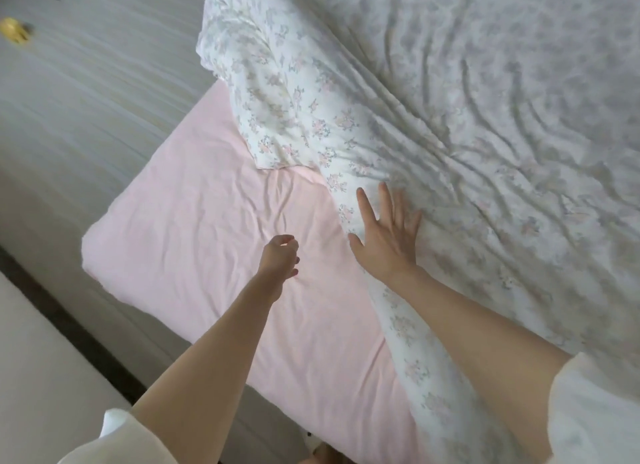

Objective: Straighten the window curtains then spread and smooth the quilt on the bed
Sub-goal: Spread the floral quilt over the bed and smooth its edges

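A white quilt (467, 124) with a pale floral print covers the right part of the bed, heavily wrinkled, with one corner folded back at the upper left. My right hand (388, 235) lies flat on the quilt's left edge, fingers spread. My left hand (278, 259) hovers over the bare pink sheet (207, 242), fingers loosely curled with nothing in them. No curtains are in view.
The pink mattress corner ends at the left, beside a grey wood-look floor (86, 93). A small yellow object (15, 30) lies on the floor at the far left. A dark strip and pale surface (38, 359) run along the lower left.
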Motion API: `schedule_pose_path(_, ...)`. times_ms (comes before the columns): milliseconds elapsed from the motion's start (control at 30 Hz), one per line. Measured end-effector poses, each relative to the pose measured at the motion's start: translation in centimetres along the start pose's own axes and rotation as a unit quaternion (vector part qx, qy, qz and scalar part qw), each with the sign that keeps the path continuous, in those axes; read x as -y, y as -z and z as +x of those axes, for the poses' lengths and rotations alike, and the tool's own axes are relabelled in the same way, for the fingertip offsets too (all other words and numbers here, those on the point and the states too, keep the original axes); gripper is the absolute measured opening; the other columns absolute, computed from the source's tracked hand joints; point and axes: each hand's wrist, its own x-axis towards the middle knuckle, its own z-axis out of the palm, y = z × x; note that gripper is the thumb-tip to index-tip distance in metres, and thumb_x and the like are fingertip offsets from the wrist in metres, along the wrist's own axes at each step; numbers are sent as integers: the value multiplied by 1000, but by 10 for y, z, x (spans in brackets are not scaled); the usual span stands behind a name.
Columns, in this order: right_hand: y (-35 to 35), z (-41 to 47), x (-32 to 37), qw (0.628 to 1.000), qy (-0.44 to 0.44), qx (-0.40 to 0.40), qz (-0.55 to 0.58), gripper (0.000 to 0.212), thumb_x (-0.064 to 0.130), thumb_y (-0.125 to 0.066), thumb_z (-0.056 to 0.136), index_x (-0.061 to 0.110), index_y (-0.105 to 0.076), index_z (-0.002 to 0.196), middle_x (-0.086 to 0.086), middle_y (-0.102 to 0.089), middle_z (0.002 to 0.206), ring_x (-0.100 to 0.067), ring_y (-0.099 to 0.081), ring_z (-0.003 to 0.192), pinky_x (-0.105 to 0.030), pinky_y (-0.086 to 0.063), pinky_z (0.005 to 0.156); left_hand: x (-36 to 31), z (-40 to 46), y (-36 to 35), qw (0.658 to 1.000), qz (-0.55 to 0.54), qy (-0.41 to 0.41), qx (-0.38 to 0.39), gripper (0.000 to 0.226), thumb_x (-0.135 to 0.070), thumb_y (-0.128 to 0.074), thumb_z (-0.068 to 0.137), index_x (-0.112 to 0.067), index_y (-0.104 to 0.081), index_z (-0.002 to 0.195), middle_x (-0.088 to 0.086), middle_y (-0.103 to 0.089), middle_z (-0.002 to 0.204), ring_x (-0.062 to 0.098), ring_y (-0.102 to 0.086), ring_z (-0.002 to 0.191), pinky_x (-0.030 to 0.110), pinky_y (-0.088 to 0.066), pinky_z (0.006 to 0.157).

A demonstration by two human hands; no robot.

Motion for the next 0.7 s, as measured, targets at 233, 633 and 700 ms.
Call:
schedule_pose_path(233,-37,60,10,995,-73,70,20,93,62,-48,79,36,15,142,-1,23,155,-33,17,142,-72,-2,103,-41,91,23,996,-71,42,-35,47,-26,-46,95,-13,-36,139,3,-50,105,22,-51,105,35,-50,87)
schedule_pose_path(633,-80,74,18,986,-147,27,-74,93,44,-65,70,23,-17,146,-15,-16,155,-40,-18,140,-74,-19,98,-115,234,41,990,-110,62,65,80,-58,-63,77,-20,-29,140,3,-41,139,21,-49,119,37,-46,93)
schedule_pose_path(700,-80,74,20,985,-156,18,-78,91,42,-67,68,22,-22,145,-15,-19,155,-40,-23,139,-73,-20,98,-122,238,31,991,-103,72,44,91,-60,-71,67,-20,-28,137,3,-45,133,22,-48,120,38,-46,97)
